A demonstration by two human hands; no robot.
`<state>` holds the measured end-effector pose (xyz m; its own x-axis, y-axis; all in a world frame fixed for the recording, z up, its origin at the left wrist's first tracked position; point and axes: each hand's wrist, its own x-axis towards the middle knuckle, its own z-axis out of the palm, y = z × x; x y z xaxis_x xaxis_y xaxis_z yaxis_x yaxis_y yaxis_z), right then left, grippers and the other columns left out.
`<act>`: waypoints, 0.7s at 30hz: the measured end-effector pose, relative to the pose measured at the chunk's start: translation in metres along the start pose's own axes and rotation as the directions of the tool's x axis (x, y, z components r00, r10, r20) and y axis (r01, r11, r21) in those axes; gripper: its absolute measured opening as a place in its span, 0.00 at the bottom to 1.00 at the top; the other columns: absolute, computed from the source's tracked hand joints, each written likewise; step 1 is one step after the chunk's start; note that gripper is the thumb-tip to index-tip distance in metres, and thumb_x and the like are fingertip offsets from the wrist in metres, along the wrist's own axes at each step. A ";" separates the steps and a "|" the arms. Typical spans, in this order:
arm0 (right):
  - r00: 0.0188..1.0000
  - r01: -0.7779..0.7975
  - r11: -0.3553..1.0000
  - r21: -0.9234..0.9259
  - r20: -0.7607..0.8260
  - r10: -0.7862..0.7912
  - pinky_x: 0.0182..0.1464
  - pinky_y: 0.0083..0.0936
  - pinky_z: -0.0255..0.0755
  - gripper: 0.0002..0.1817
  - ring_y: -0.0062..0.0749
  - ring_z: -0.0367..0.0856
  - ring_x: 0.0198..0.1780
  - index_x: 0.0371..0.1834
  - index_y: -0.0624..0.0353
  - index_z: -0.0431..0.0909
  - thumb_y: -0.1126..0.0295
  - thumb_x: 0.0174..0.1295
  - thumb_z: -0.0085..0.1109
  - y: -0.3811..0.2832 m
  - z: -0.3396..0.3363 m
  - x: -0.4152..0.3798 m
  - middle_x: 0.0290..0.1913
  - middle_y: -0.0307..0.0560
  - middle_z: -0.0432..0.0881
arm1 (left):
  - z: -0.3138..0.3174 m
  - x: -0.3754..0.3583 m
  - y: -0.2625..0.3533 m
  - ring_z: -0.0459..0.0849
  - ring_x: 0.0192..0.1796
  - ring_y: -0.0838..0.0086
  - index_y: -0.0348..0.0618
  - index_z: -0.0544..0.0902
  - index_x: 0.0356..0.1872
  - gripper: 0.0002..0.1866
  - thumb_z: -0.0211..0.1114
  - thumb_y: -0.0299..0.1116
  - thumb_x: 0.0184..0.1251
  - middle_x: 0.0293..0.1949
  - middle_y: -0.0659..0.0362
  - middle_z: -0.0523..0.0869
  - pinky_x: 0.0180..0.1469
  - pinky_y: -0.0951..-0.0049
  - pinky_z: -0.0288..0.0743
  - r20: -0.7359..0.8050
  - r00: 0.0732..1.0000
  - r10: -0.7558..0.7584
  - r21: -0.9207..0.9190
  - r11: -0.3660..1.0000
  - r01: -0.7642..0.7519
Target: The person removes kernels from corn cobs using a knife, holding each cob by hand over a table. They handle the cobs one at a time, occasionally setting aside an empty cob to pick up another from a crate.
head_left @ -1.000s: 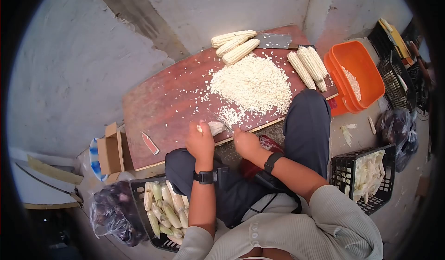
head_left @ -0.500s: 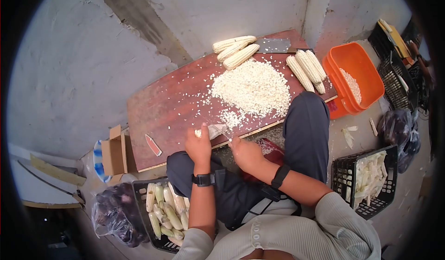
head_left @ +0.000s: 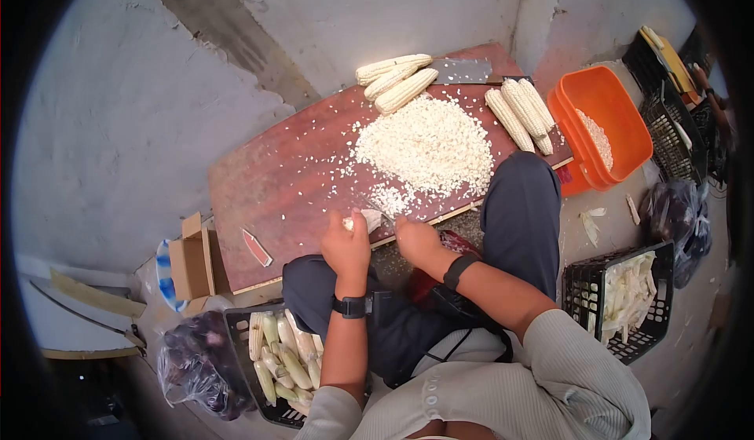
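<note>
My left hand [head_left: 346, 245] is closed around a corn cob [head_left: 371, 219] at the near edge of the red board. The cob's pale end shows past the fingers. In my right hand [head_left: 418, 241], closed fingers grip a knife whose thin blade [head_left: 380, 210] lies against the cob; its handle is hidden in the hand. Just beyond both hands a large pile of loose white kernels [head_left: 424, 146] covers the board [head_left: 259, 181]. Husked corn cobs [head_left: 406, 91] lie behind the pile, and more cobs [head_left: 518, 110] rest at its right.
A cleaver [head_left: 463, 71] lies at the board's back. An orange bucket [head_left: 561, 122] with kernels stands right. A black crate [head_left: 580, 295] holds husks; another crate [head_left: 247, 361] holds unshelled corn. A cardboard box [head_left: 191, 263] and a plastic bag [head_left: 200, 361] sit left.
Both hands have shifted slightly to the right, still holding the corn cob and the knife. The whole view has moved a little; the kernel pile looks much the same.
</note>
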<state>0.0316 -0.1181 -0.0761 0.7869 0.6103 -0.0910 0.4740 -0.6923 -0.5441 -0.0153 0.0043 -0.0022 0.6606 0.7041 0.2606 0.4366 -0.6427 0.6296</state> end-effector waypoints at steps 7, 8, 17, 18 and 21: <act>0.999 -0.025 0.998 0.058 0.027 0.024 0.37 0.45 0.76 0.08 0.55 0.82 0.34 0.37 0.68 0.71 0.73 0.59 0.47 0.007 0.003 0.000 0.32 0.62 0.81 | 0.001 0.010 -0.017 0.77 0.26 0.44 0.35 0.75 0.27 0.20 0.60 0.46 0.63 0.21 0.41 0.78 0.29 0.53 0.68 -0.089 0.993 -0.072 -0.022 0.997 0.071; 0.996 -0.055 0.997 0.054 0.073 0.051 0.39 0.45 0.75 0.09 0.56 0.82 0.35 0.38 0.68 0.71 0.72 0.61 0.46 0.006 0.001 -0.003 0.33 0.62 0.81 | 0.001 0.008 -0.022 0.77 0.26 0.44 0.35 0.75 0.28 0.20 0.59 0.46 0.63 0.21 0.41 0.79 0.29 0.53 0.67 -0.086 0.994 -0.068 -0.024 0.998 0.066; 0.988 0.114 0.993 0.012 -0.109 -0.112 0.32 0.41 0.77 0.08 0.50 0.83 0.28 0.34 0.66 0.71 0.72 0.63 0.44 -0.031 -0.049 -0.040 0.29 0.58 0.82 | -0.011 0.001 -0.016 0.79 0.28 0.45 0.37 0.76 0.31 0.21 0.59 0.49 0.64 0.23 0.42 0.80 0.30 0.53 0.68 -0.034 0.986 -0.166 -0.027 0.986 0.165; 0.994 0.085 0.996 0.000 -0.069 -0.085 0.32 0.41 0.77 0.08 0.50 0.83 0.28 0.34 0.66 0.71 0.71 0.63 0.44 -0.034 -0.047 -0.040 0.29 0.58 0.82 | -0.009 0.001 -0.019 0.79 0.28 0.45 0.37 0.76 0.31 0.20 0.59 0.48 0.64 0.23 0.42 0.80 0.30 0.53 0.68 -0.042 0.988 -0.147 -0.014 0.989 0.147; 0.999 0.037 0.999 -0.025 -0.017 -0.037 0.30 0.41 0.76 0.10 0.49 0.82 0.27 0.32 0.64 0.70 0.68 0.65 0.44 -0.035 -0.038 -0.036 0.26 0.57 0.81 | -0.006 0.003 -0.018 0.80 0.28 0.45 0.37 0.76 0.31 0.19 0.59 0.47 0.64 0.23 0.42 0.80 0.30 0.53 0.68 -0.031 0.993 -0.110 -0.039 0.993 0.109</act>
<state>0.0018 -0.1299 -0.0221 0.7756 0.6287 -0.0563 0.5122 -0.6789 -0.5260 -0.0250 0.0201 -0.0086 0.5889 0.7798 0.2125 0.4821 -0.5499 0.6820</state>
